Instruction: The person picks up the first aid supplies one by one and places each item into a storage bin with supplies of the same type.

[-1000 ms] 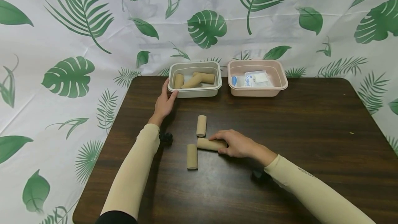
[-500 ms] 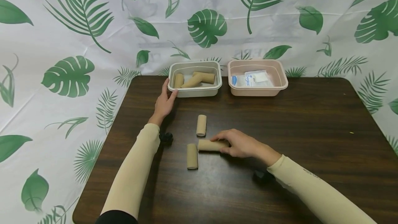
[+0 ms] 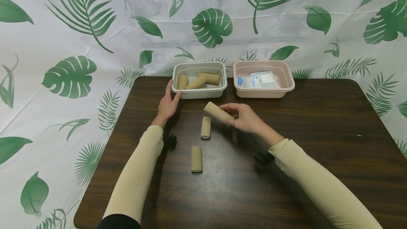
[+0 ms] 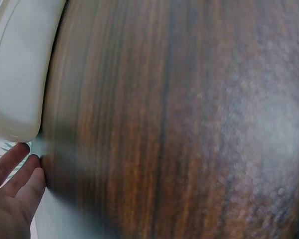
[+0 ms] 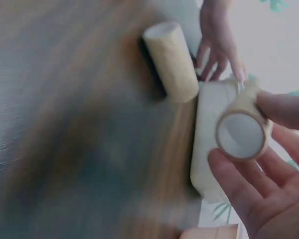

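Observation:
My right hand [image 3: 248, 117] pinches a tan cardboard tube [image 3: 217, 111] between thumb and fingers, tilted over the table behind the two lying tubes. The right wrist view shows its round hollow end facing the camera, thumb on one side and fingers beneath the other. My left hand [image 3: 167, 107] rests against the left side of the light grey bin [image 3: 200, 95], thumb at the front rim, fingers extended. Inside that bin lie several more tubes [image 3: 196, 82]. One loose tube [image 3: 205, 128] lies near the middle of the table; another tube [image 3: 196, 159] lies closer to me.
A pink bin [image 3: 262, 94] holding white packets with blue print [image 3: 264, 80] stands to the right of the grey one, both at the far edge of the dark wooden table [image 3: 318, 133]. Behind hangs a white cloth [image 3: 178, 6] printed with green leaves.
My right hand has lifted the tube off the table beside the other two and carried it away from me, toward the bins. My left hand has stayed at the grey bin.

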`<state>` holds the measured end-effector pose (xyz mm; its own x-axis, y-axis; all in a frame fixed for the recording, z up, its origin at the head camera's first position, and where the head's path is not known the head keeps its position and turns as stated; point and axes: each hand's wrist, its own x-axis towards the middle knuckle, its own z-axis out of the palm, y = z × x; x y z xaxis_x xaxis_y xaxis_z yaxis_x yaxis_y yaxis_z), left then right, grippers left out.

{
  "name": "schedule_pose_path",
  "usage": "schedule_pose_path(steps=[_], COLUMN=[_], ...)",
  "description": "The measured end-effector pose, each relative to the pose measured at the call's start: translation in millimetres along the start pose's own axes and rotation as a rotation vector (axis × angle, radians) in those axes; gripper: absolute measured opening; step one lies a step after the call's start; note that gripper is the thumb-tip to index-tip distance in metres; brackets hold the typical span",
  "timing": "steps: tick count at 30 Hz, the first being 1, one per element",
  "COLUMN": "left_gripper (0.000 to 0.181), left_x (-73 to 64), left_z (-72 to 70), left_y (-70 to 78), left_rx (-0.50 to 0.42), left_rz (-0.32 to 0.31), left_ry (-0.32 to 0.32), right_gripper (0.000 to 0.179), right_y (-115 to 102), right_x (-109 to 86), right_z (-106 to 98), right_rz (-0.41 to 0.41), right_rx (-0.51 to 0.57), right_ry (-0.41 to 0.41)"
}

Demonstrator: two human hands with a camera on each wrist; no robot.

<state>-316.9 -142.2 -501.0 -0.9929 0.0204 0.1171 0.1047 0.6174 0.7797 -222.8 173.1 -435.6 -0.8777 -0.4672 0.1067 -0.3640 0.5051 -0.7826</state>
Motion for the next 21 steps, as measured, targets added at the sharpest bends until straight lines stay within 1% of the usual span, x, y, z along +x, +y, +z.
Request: schedule_pose_path(steps=[6, 11, 15, 17, 19, 21], left_gripper=[0.071, 0.069, 0.070, 0.070, 0.070, 0.071], left_x=[1.2, 0.6, -0.1, -0.4, -0.2, 0.1], left_z=[0.4, 0.9, 0.1, -0.4, -0.3, 0.6], left_y=[-1.8, -0.9, 0.3, 0.8, 0.6, 0.6], left_rx=[-0.003, -0.006, -0.005, -0.004, 0.000, -0.004], left_rz=[0.010, 0.009, 0.009, 0.008, 0.008, 0.013], left_ry=[-0.008, -0.007, -0.006, -0.005, -0.005, -0.009], right_gripper=[0.043, 0.045, 0.047, 0.049, 0.051, 0.052], right_y=[1, 0, -1, 1, 3, 6], right_x=[40.7, 69.1, 85.0, 91.9, 97.5, 100.2], right_z=[-8, -16, -23, -25, -26, -26], right_rz=[0.111, 0.245, 0.359, 0.396, 0.407, 0.409], right_rx=[0.121, 0.292, 0.422, 0.468, 0.467, 0.440], right_ry=[0.226, 0.374, 0.448, 0.473, 0.490, 0.494])
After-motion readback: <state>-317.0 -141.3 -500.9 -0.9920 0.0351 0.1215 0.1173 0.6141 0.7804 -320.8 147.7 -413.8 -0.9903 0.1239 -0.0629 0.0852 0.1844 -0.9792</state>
